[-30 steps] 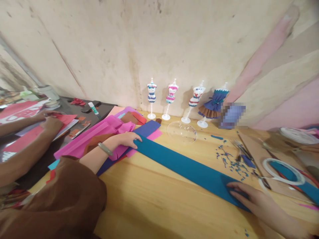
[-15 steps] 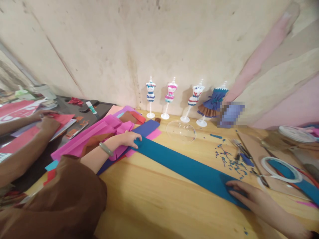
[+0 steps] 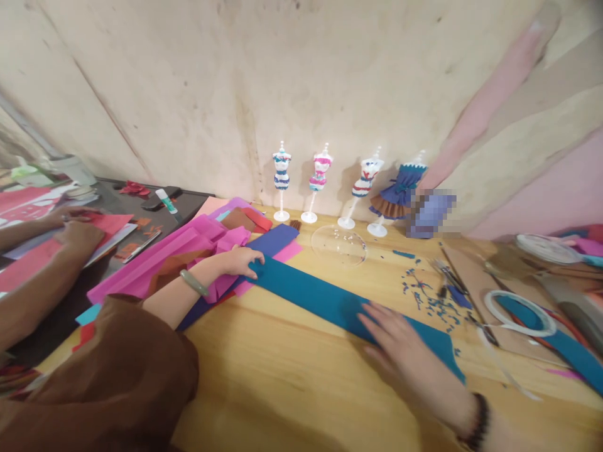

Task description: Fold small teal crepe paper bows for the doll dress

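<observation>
A long teal crepe paper strip [image 3: 301,285] lies slantwise across the wooden table. At its far left end my left hand [image 3: 244,261] has its fingers curled over the edge, gripping it; a green bangle is on that wrist. My right hand [image 3: 398,336] rests over the strip's right half with its fingers stretched out and nothing in them. Beneath my left forearm lies a heap of folded paper: magenta sheets [image 3: 188,242], a blue piece [image 3: 276,238] and brown and red ones.
Several small white mannequins [image 3: 281,179] stand along the wall, one in a blue-brown paper dress [image 3: 400,191]. A clear round dish [image 3: 339,248], teal scraps [image 3: 426,304], scissors [image 3: 447,276] and a white ribbon roll [image 3: 490,307] lie rightward. At left, another person's hands [image 3: 82,232] handle red paper.
My right hand has slid leftward along the teal strip, from near its right end toward its middle, and its fingers have straightened. My left hand stays at the strip's left end.
</observation>
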`<state>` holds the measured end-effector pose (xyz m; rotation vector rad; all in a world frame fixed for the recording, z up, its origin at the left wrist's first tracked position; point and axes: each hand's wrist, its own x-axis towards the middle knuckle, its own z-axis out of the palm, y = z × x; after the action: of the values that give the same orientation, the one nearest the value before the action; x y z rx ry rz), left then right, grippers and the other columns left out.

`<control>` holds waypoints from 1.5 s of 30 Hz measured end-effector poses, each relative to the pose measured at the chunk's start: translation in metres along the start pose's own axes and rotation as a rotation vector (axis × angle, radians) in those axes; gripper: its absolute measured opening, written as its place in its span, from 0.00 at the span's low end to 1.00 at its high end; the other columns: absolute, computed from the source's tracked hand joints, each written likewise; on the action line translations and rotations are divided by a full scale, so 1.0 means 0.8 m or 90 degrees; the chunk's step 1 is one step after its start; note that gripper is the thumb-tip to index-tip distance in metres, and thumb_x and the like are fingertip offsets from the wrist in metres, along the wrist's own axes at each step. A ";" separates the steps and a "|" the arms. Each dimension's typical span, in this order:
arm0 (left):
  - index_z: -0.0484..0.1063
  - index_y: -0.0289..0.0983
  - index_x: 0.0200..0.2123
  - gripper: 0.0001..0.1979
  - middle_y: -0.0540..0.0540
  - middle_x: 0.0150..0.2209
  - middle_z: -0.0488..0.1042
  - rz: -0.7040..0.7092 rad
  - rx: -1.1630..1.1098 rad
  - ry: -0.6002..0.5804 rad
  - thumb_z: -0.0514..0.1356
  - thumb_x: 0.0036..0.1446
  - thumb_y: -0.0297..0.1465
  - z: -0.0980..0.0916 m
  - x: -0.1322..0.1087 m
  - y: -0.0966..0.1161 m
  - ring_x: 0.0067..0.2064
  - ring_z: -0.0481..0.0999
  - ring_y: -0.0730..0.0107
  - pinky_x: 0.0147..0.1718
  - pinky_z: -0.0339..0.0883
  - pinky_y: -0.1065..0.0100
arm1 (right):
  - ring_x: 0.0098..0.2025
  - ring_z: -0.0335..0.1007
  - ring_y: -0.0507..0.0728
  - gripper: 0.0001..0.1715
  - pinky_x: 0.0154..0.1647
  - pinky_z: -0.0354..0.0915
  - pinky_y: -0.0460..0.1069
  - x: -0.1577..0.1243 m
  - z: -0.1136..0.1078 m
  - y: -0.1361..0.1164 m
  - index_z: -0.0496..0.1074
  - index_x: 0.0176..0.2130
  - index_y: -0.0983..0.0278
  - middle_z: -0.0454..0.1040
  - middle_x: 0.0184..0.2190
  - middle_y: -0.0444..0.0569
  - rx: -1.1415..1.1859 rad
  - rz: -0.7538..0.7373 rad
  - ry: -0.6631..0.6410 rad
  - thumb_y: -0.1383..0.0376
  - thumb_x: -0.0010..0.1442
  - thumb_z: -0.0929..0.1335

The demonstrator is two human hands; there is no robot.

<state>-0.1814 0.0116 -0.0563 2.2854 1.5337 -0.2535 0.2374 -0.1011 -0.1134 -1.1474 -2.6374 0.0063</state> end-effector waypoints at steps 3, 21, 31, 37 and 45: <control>0.70 0.40 0.48 0.22 0.44 0.44 0.75 0.011 -0.001 0.009 0.65 0.48 0.37 0.002 0.002 -0.003 0.47 0.73 0.58 0.44 0.64 0.65 | 0.67 0.48 0.65 0.32 0.64 0.52 0.65 0.072 0.021 -0.066 0.58 0.63 0.67 0.56 0.65 0.58 0.059 -0.078 -0.042 0.56 0.65 0.61; 0.69 0.40 0.51 0.24 0.45 0.50 0.75 0.064 -0.039 0.045 0.65 0.49 0.34 0.014 0.000 -0.027 0.49 0.74 0.60 0.47 0.64 0.67 | 0.69 0.39 0.66 0.41 0.67 0.45 0.65 0.152 0.067 -0.130 0.54 0.65 0.72 0.46 0.67 0.63 0.101 -0.043 -0.136 0.46 0.66 0.55; 0.56 0.41 0.63 0.28 0.42 0.66 0.55 0.184 0.125 0.215 0.49 0.63 0.46 0.072 -0.040 0.055 0.69 0.44 0.56 0.65 0.32 0.54 | 0.69 0.39 0.66 0.40 0.66 0.46 0.65 0.149 0.076 -0.129 0.54 0.65 0.71 0.47 0.67 0.62 0.083 -0.052 -0.107 0.47 0.66 0.55; 0.42 0.39 0.68 0.39 0.41 0.69 0.45 0.142 0.113 0.185 0.40 0.61 0.55 0.129 -0.052 0.067 0.70 0.39 0.57 0.64 0.29 0.52 | 0.70 0.39 0.63 0.39 0.68 0.43 0.62 0.147 0.083 -0.129 0.54 0.65 0.70 0.48 0.68 0.60 0.066 -0.045 -0.083 0.48 0.67 0.53; 0.43 0.44 0.67 0.37 0.43 0.69 0.45 0.146 0.112 0.182 0.39 0.61 0.55 0.119 -0.051 0.064 0.69 0.40 0.56 0.62 0.19 0.43 | 0.69 0.41 0.64 0.40 0.66 0.46 0.64 0.121 0.074 -0.114 0.55 0.65 0.67 0.49 0.67 0.58 0.033 -0.026 -0.098 0.45 0.65 0.55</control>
<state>-0.1446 -0.0789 -0.1180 2.7071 1.4056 0.0029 0.0941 -0.0881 -0.1373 -1.1172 -2.7771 0.1599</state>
